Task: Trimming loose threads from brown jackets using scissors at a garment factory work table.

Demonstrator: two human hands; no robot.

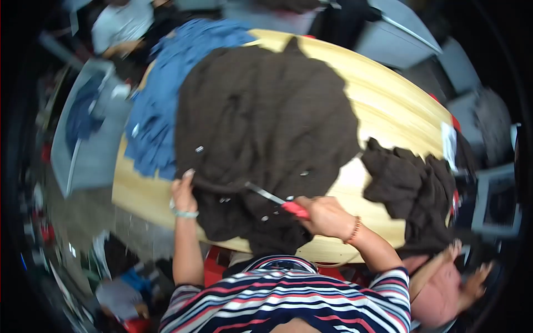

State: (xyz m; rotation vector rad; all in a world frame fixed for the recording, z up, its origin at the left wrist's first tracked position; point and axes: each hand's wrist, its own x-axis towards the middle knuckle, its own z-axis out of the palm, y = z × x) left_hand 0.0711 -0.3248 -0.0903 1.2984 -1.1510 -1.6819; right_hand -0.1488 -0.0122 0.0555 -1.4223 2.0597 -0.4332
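A large dark brown cloth garment (266,111) lies spread in folds over the table, with several small white and shiny bits on it. At its near left edge my left hand (183,191) is closed, pinching the cloth. My right hand (330,215) is wrapped round a red-handled tool with a slim metal blade (269,195). The blade points left and away from me, its tip at a fold of the brown cloth. Motion blur and my fingers hide whether the tool has one blade or two.
Blue garments (161,105) are heaped along the left side of the light wooden table (400,100). Another dark brown garment (411,188) lies at the right edge. A grey bin (83,133) with blue cloth stands left. A person in pink (438,288) is close at the lower right.
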